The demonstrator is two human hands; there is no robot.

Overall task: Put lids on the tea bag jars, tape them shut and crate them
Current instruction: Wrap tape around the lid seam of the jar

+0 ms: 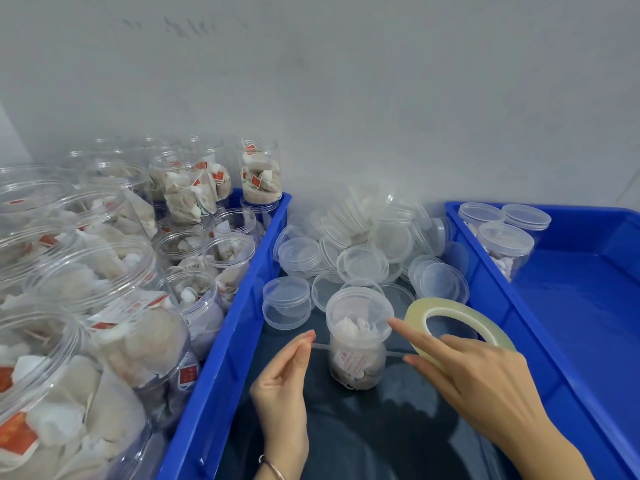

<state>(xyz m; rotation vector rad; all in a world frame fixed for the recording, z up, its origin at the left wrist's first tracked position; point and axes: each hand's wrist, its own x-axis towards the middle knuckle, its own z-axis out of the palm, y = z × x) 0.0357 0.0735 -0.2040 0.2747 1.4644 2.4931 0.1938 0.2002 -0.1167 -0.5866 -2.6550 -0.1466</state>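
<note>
In front of the lidded jar (358, 337), her left hand (284, 379) pinches the tape end, the right hand (474, 372) grips the tape roll (457, 323), the jar's red label unreadable

Two bare hands and forearms, seen from above.

Left hand (282, 379): no glove and no ring visible; fingernails short, natural, unpainted. Forearm uncovered as far as the picture's lower edge.

Bracelet (273, 466): one thin metal band, plain and smooth, lying round the left wrist.

Right hand (474, 372): no glove, no ring or watch visible; nails short and unpainted. Forearm bare to the frame's corner; no sleeve or cuff shows on either arm.
</note>
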